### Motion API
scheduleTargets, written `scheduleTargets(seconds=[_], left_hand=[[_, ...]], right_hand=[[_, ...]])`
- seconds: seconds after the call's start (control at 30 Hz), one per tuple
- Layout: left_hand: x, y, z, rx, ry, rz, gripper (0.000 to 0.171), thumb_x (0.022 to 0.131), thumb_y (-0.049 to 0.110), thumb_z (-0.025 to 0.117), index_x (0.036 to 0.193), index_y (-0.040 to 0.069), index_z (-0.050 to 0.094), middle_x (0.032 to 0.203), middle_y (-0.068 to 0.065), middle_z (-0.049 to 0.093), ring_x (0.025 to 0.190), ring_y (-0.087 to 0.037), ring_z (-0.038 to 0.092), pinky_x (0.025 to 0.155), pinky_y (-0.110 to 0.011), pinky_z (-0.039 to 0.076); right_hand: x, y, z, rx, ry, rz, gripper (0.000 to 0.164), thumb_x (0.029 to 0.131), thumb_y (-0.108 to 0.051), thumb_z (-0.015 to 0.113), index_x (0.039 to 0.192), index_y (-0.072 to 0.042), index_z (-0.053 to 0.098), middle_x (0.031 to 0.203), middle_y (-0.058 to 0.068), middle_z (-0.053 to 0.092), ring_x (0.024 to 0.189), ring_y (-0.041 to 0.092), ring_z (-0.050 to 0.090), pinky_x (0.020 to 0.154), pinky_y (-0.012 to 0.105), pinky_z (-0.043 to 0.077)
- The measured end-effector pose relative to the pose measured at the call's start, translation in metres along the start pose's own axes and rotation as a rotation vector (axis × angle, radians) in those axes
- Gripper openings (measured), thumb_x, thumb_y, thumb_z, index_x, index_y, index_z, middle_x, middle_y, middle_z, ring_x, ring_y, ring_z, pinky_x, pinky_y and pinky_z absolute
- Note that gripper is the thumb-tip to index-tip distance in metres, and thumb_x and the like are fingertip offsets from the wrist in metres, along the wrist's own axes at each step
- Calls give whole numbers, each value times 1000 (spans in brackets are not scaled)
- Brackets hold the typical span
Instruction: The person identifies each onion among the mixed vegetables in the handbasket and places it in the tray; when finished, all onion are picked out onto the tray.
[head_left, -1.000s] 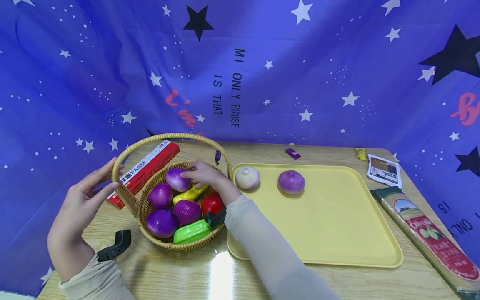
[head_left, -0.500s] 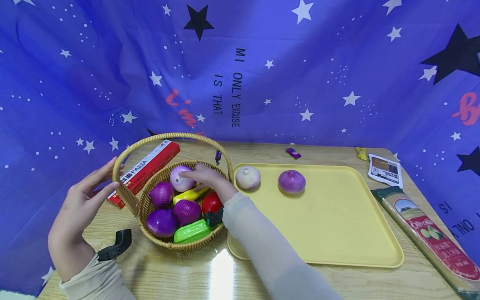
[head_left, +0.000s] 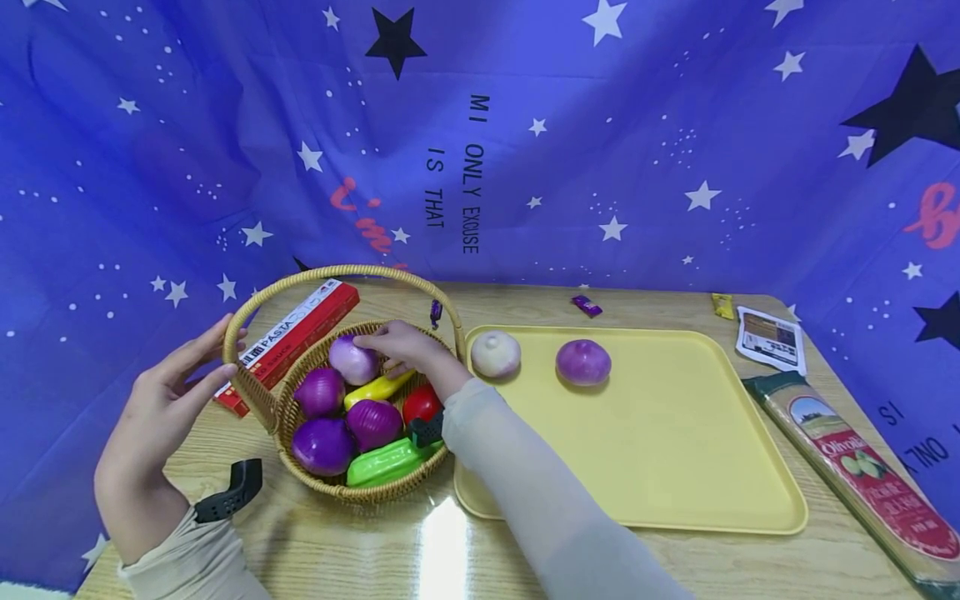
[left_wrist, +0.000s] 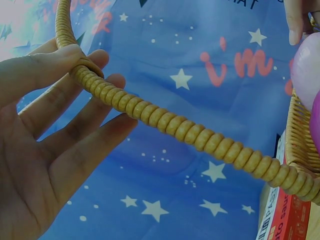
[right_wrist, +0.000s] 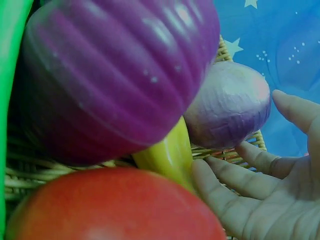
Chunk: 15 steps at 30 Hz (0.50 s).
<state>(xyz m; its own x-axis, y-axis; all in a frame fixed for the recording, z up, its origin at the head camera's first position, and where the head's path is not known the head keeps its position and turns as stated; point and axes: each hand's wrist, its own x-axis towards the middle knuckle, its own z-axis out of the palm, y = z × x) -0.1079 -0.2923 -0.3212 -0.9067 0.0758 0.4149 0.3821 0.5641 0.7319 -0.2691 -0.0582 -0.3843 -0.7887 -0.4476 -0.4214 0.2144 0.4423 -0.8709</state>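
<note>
At the table's left stands a wicker basket [head_left: 360, 494] with a tall arched handle [left_wrist: 187, 131]. My left hand [head_left: 153, 417] holds that handle between thumb and fingers. Inside the basket, my right hand [head_left: 411, 346] has its thumb and a finger on a pale purple onion [head_left: 351, 360] near the back rim; the wrist view shows both tips at the onion's [right_wrist: 232, 105] side. Around it lie darker purple onions [head_left: 322, 446], a yellow elongated vegetable [head_left: 377, 390], a red tomato-like piece [head_left: 422, 404] and a green ridged vegetable [head_left: 386, 463].
Right of the basket lies a yellow tray [head_left: 660, 467] bearing a white bulb [head_left: 496, 355] and a purple onion-like bulb [head_left: 583, 362]. A red pasta box [head_left: 296, 342] is behind the basket. At the right lie a pasta packet [head_left: 862, 475] and a white pouch [head_left: 769, 340]; small candies [head_left: 586, 307] lie behind.
The pale onion turned its end toward the camera and shifted slightly right, then turned back and moved left, with my right hand staying at it. My left hand stays on the handle.
</note>
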Motion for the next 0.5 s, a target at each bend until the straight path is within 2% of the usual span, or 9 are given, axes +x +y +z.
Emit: scheduleTargets(seconds=[0.2,0.4,0.5], left_hand=[[1,0,0,4,4,7,56,91,-5,54,143,11,41,120,28,57,107,11,55,83,-2,47],[0,1,1,5,1,6,56,91,-5,54,143,11,41,120,29,57,106,12,55,83,-2,47],[0,2,1,2,3,8,56,91,-6,54,143,10,41,120,29,57,106,12,55,84,-2,47]], right_hand=[[1,-1,4,22,-7,13,73,87,-40,65,138,3,37,138,20,45,112,35,58,83,38,58],[2,2,7,35,-51,61,82,84,-41,68,142,1,28,130,17,45,95,28,60,81,37,59],[2,3,8,41,-58,66,87,84,-41,68,146,-1,22,132,16,42,88,26,60,82,38,58]])
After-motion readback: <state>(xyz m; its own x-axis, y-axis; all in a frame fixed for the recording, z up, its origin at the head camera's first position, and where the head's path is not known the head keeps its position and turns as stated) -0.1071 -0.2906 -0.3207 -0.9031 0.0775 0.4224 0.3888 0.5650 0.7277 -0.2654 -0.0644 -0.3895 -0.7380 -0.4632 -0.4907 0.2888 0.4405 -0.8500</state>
